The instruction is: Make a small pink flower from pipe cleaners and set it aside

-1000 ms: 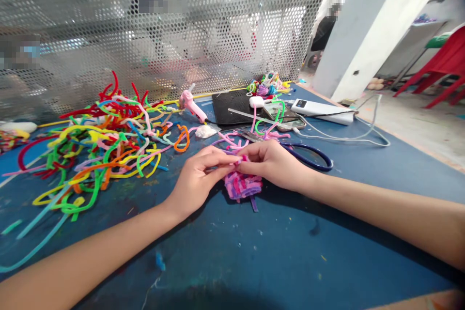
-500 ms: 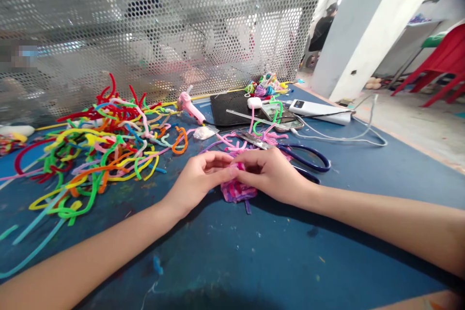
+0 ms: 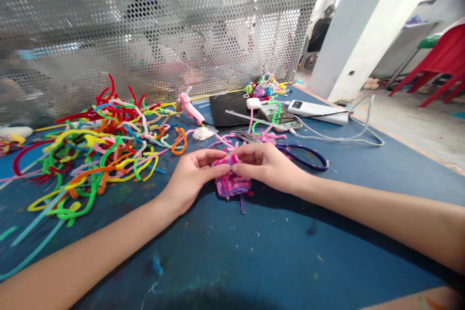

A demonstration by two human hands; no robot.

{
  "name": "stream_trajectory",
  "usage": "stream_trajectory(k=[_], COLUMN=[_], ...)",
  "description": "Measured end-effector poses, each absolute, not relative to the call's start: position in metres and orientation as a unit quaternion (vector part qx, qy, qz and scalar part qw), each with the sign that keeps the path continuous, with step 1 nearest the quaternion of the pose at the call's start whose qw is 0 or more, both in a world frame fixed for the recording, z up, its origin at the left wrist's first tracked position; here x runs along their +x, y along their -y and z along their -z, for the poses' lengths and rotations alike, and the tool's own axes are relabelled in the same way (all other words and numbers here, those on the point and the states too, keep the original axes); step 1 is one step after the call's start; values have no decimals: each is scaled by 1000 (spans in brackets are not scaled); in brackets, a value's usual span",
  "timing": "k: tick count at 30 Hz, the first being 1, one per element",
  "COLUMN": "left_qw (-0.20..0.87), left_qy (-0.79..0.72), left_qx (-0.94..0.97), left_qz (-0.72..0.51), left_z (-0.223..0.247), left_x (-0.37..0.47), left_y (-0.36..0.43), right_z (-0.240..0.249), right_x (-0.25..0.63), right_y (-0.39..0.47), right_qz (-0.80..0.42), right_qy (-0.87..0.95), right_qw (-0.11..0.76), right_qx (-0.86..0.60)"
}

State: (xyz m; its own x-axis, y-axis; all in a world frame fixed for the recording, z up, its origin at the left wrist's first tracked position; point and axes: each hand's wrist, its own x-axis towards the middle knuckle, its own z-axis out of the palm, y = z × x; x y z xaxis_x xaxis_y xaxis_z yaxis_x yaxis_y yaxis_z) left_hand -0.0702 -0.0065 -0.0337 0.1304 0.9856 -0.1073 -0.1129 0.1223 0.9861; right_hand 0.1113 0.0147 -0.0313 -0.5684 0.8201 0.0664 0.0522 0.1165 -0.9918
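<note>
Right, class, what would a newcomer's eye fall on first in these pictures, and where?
Probably the tangled heap of multicoloured fuzzy stems, spread over the left of the blue tabletop. Next, at the centre, comes the small pink-and-purple fuzzy piece, pinched in the grip of the left hand and the right hand. Behind the heap, a silvery perforated metal screen stands across the back.

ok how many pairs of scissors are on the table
1: the blue-handled scissors lie just beyond the right hand, which partly hides them. More could be hidden under the heap of fuzzy sticks.
</note>
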Motion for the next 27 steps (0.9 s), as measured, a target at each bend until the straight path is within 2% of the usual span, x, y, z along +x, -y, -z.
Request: stream_trajectory(k=[4, 10, 13, 17, 19, 23, 27], left_qw=[571, 546, 560, 615, 600, 556, 577], left_qy=[-460, -444, -434, -370, -346, -337, -359], left_qx=[460, 507, 500, 467, 494, 564, 527], left_qz=[-501, -497, -498, -516, -526, -510, -511], left_z=[36, 35, 33, 31, 32, 34, 34], left_x=[-70, -68, -67, -66, -67, -68, -68], left_y=[7, 10, 11, 11, 11, 13, 12], right_z=[30, 31, 31, 33, 35, 37, 39], right_x=[111, 112, 111, 109, 109, 110, 109], right_y=[-18, -19, -18, -21, -24, -28, -24], right_qz=[-590, -592, -605, -644, -670, -681, -637], right_qy=[637, 677, 646, 555, 503, 455, 499], right_qw=[340, 302, 336, 429, 458, 482, 499], right_qx=[-360, -317, -322, -305, -297, -311, -310])
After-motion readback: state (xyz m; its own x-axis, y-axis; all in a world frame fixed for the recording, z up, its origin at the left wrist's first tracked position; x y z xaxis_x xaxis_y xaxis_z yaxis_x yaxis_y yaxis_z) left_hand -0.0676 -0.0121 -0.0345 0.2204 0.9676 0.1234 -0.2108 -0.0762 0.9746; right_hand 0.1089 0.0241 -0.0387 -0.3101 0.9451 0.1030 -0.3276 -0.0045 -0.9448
